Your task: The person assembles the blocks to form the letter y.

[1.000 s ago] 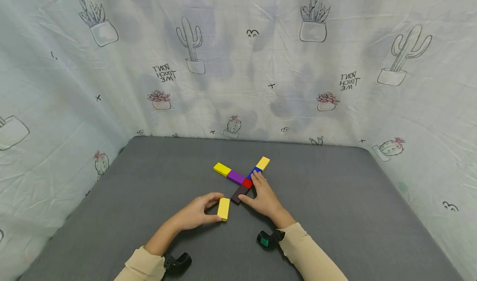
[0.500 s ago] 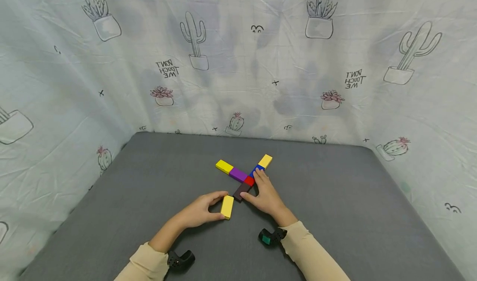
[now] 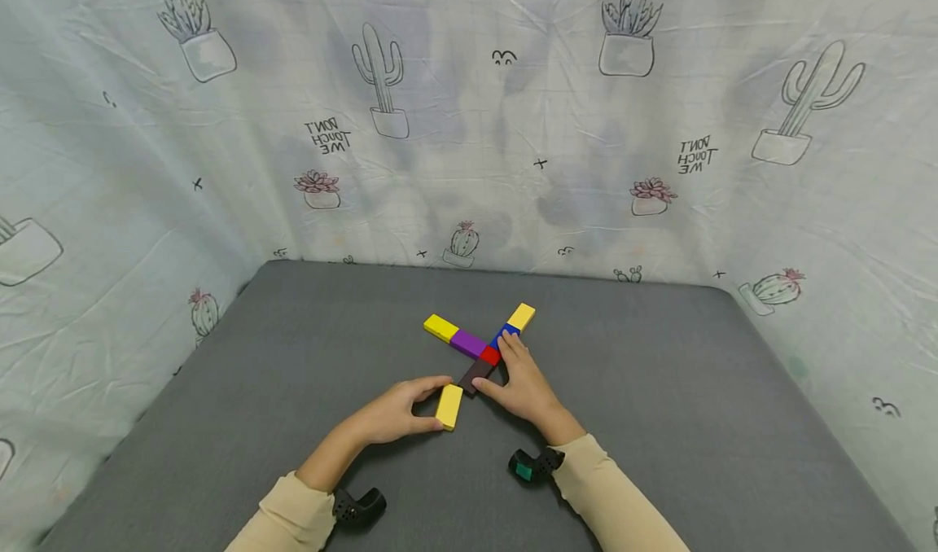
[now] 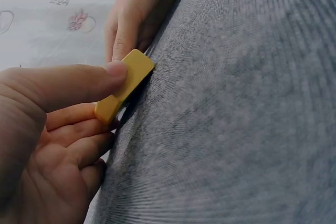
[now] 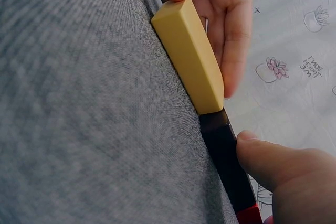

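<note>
My left hand point(image 3: 396, 411) pinches a pale yellow block point(image 3: 449, 407) between thumb and fingers. In the right wrist view, this yellow block point(image 5: 189, 56) lies end to end with a dark brown block point(image 5: 228, 156). My right hand point(image 3: 523, 381) rests along the row, its thumb at the side of the dark brown block point(image 3: 476, 377) and its fingertips on a blue block point(image 3: 501, 339). Between those two sits a red block point(image 3: 489, 357), partly covered by the fingers in the head view. In the left wrist view, the thumb lies on the yellow block point(image 4: 126, 85).
A purple block point(image 3: 468, 343) and a bright yellow block point(image 3: 440, 328) branch off to the left from the red one. Another pale yellow block point(image 3: 522, 317) ends the row beyond the blue. All lie on a grey cloth-covered table point(image 3: 659, 389) before a printed curtain point(image 3: 469, 129).
My left hand has moved a little to the right with the pale yellow block, bringing it up to the dark brown block's near end. My right hand stays on the row.
</note>
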The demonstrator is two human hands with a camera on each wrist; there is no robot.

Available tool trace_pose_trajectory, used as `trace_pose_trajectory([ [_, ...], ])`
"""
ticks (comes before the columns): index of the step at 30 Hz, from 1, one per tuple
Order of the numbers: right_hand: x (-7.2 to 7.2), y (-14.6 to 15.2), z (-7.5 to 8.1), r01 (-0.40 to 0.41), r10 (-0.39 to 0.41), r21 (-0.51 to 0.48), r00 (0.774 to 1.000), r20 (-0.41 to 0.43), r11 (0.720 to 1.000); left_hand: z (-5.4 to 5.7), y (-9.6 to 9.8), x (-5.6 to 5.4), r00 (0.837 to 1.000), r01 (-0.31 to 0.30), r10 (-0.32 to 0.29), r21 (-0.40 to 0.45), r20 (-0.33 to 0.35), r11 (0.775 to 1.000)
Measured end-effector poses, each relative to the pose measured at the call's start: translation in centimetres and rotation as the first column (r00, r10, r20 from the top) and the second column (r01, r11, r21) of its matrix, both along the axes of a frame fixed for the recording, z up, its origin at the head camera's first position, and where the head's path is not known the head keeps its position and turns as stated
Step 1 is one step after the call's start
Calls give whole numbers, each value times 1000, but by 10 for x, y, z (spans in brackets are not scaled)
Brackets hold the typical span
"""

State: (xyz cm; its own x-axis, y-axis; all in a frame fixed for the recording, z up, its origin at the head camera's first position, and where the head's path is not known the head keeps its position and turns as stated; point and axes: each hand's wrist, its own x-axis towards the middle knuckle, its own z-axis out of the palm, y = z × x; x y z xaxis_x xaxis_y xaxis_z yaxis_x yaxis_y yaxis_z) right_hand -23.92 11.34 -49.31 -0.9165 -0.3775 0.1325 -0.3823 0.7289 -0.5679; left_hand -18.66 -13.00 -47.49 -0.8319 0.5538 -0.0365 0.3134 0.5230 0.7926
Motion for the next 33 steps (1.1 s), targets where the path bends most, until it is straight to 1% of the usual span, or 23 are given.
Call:
trace_pose_trajectory([
  [11, 0, 0, 1, 2, -2, -10, 1000, -2, 1000, 0, 0, 1, 998, 25, -29, -72, -50, 997],
  [16, 1, 0, 2, 3, -3, -3, 1000, 11, 1000, -1, 0, 1, 999, 27, -30, -85, -43, 996],
  [22, 2, -1, 3, 7, -7, -4, 1000, 21, 1000, -4, 0, 3, 999, 29, -31, -62, -24, 998],
  [28, 2, -1, 1, 5, -5, -8, 1000, 8, 1000, -4, 0, 4, 999, 37, -37, -23, -1, 999],
  [33, 1, 0, 1, 5, -5, -4, 1000, 10, 1000, -5, 1, 4, 999, 45, -45, -17, -2, 999],
])
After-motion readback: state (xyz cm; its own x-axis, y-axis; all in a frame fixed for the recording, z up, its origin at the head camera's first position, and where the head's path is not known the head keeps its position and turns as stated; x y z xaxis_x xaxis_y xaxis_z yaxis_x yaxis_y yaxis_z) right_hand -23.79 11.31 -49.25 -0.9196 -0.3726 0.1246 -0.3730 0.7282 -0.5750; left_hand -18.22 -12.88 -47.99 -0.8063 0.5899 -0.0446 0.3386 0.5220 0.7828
